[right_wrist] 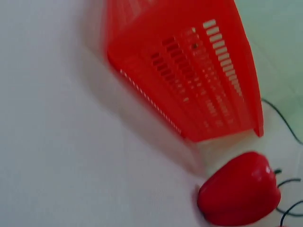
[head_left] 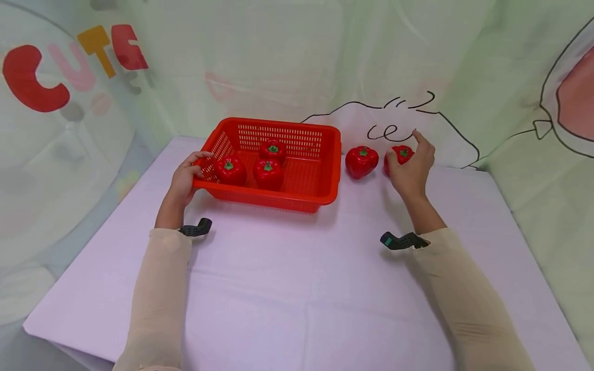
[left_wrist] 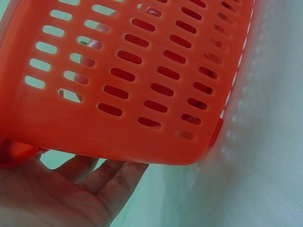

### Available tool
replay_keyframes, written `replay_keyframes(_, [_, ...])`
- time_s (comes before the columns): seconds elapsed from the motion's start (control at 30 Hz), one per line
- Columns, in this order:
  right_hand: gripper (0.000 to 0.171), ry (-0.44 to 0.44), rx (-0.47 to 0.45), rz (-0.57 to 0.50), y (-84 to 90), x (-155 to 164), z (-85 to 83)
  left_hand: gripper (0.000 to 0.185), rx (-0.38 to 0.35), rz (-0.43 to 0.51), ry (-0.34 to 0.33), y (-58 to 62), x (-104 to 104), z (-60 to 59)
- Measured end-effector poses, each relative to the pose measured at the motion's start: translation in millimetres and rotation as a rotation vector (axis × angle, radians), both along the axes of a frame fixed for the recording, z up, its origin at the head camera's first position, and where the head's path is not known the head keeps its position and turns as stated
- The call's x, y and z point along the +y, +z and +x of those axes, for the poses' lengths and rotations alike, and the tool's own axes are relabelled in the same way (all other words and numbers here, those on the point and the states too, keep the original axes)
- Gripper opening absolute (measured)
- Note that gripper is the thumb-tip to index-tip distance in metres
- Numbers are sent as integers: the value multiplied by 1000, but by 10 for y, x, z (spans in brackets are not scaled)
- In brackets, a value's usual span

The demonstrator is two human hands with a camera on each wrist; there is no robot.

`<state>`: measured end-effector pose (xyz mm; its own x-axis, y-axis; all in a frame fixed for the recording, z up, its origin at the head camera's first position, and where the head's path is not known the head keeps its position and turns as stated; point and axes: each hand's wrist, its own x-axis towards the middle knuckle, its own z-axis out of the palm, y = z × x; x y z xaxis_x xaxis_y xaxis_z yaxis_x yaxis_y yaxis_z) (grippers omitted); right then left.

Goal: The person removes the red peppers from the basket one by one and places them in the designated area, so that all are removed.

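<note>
My left hand (head_left: 184,178) grips the left rim of a red plastic basket (head_left: 325,193), which has slotted walls. In the left wrist view its fingers (left_wrist: 120,182) lie along the basket edge. Inside the basket sit three red bell peppers with green stems: one at the left (head_left: 231,171), one at the front (head_left: 268,175) and one behind (head_left: 273,149). My right hand (head_left: 414,167) is at a bell pepper (head_left: 402,152) on the table, thumb in front of it and index finger spread above its right side. The right wrist view does not show this hand.
Another bell pepper (head_left: 361,162) stands between the basket and the right hand. A white cloth covers the table (head_left: 287,268). Behind it hangs a printed sheet (head_left: 287,62) with letters and line drawings, close to the basket's back.
</note>
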<state>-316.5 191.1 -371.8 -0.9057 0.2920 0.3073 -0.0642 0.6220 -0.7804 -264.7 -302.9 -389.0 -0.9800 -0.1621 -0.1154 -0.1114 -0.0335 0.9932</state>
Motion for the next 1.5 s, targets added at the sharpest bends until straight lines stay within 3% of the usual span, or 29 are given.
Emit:
replay_keyframes(0.13, [72, 70, 71, -4, 92, -177, 92, 51, 4, 2, 0, 1, -6, 2])
replay_keyframes(0.3, [74, 226, 116, 3, 176, -447, 237, 52, -3, -6, 1, -2, -18, 6])
replay_keyframes(0.53, [78, 423, 65, -16, 244, -808, 427, 52, 3, -10, -9, -3, -8, -3])
replay_keyframes(0.73, [82, 565, -6, 25, 245, -1045, 483, 52, 2, -12, -10, 7, 0, -12])
replay_keyframes(1.0, [86, 687, -143, 135, 307, -1422, 476, 51, -2, -24, -7, -1, -5, -6])
replay_keyframes(1.13, [87, 736, -195, 118, 309, -1607, 432, 52, -9, -24, -10, 0, -11, -6])
replay_keyframes(1.37, [89, 732, -360, 47, 259, -1872, 313, 56, -62, -43, -72, 13, -52, 1])
replay_keyframes(1.5, [92, 725, -389, 68, 260, -1970, 254, 57, -56, -50, -99, 39, -78, 4])
